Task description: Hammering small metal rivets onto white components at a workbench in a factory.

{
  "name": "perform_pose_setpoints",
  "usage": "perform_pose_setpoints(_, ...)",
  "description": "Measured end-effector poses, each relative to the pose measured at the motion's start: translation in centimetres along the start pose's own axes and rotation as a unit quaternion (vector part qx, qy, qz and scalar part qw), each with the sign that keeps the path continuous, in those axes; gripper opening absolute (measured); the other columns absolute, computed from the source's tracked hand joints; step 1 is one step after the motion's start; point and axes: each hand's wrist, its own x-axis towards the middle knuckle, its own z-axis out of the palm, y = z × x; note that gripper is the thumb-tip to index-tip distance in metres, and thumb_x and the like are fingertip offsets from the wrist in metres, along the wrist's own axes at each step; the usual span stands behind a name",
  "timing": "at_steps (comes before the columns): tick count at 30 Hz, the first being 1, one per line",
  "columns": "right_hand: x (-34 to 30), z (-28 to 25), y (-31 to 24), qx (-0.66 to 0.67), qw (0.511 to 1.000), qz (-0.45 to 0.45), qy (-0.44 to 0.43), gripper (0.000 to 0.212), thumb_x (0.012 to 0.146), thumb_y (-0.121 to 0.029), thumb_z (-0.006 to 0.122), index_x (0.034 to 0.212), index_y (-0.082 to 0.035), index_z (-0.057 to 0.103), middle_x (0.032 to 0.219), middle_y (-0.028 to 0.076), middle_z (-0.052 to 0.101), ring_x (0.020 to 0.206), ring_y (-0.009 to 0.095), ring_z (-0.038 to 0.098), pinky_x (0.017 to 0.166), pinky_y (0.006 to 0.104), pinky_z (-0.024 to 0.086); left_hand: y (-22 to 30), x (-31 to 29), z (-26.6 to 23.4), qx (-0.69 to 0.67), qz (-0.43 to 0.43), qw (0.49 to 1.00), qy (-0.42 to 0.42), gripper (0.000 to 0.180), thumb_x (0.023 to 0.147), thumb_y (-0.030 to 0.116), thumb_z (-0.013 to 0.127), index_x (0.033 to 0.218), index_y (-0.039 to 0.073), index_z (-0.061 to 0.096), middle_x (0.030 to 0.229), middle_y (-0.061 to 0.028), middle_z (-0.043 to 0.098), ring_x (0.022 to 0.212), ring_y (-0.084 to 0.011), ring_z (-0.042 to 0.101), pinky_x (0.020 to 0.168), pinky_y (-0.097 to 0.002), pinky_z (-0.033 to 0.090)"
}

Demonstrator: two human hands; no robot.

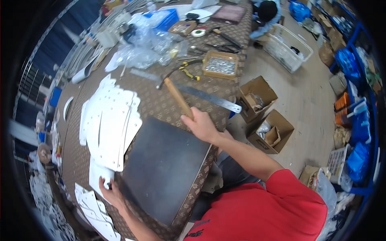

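Note:
My right hand (203,124) is closed round the wooden handle of a hammer (179,99), raised above the far edge of a dark flat mat (165,168). The hammer's head points away from me, over a steel ruler (205,97). My left hand (111,193) is at the mat's left side, fingers curled round a small dark thing too small to make out. It is beside a curled white sheet (96,170) at the near end of a stack of white scalloped pieces (110,128) with small holes or studs. More white pieces (94,211) lie left of that hand.
A yellow tray of small metal parts (220,64), yellow-black pliers (189,73) and plastic bags (144,50) lie farther back on the table. Right of the table, cardboard boxes (275,130) and a clear bin (287,48) stand on the floor. Another person (267,18) is near the far end.

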Motion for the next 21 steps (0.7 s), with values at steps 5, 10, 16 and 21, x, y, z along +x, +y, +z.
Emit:
perform_pose_setpoints(5,0.2,0.9,-0.5,-0.118,0.987,-0.104,-0.022,0.033,0.096,-0.032,0.062,0.087,0.000,0.060,0.075,0.021,0.060,0.066,0.042,0.057,0.063,0.0482,0.046,-18.9,-6.7,-12.8,0.084,-0.244,0.952,0.166,0.060,0.089,0.018,0.072,0.141,-0.002,0.050,0.119,-0.0226,0.065,0.106,-0.0343,0.063,0.093,-0.0415,0.050)
perform_pose_setpoints(10,0.4,-0.2,-0.1,0.020,0.998,0.052,-0.014,0.022,0.101,-0.032,0.061,0.091,-0.013,0.056,0.060,-0.007,0.042,0.043,0.005,0.039,0.037,0.0240,0.027,-20.0,-8.9,-18.8,0.249,-0.237,0.931,0.120,0.059,0.088,0.040,0.072,0.133,0.006,0.059,0.123,-0.0185,0.066,0.114,-0.0339,0.064,0.097,-0.0448,0.049)
perform_pose_setpoints(16,1.3,0.3,2.1,0.043,0.996,0.054,-0.061,0.023,0.101,-0.034,0.062,0.095,-0.012,0.056,0.061,-0.008,0.043,0.044,0.003,0.038,0.036,0.0216,0.026,-13.1,-5.0,-15.2,0.285,-0.217,0.933,0.031,0.064,0.085,0.034,0.073,0.139,0.004,0.054,0.131,-0.0243,0.061,0.113,-0.0395,0.064,0.095,-0.0482,0.052)
perform_pose_setpoints(21,-1.2,0.2,-0.8,-0.176,0.977,-0.116,0.029,0.027,0.101,-0.028,0.057,0.092,-0.003,0.062,0.072,0.010,0.055,0.069,0.023,0.059,0.062,0.0400,0.049,-20.0,0.6,-9.4,0.383,-0.119,0.913,-0.074,0.052,0.084,0.031,0.069,0.126,0.003,0.062,0.120,-0.0234,0.065,0.102,-0.0405,0.068,0.084,-0.0520,0.055)
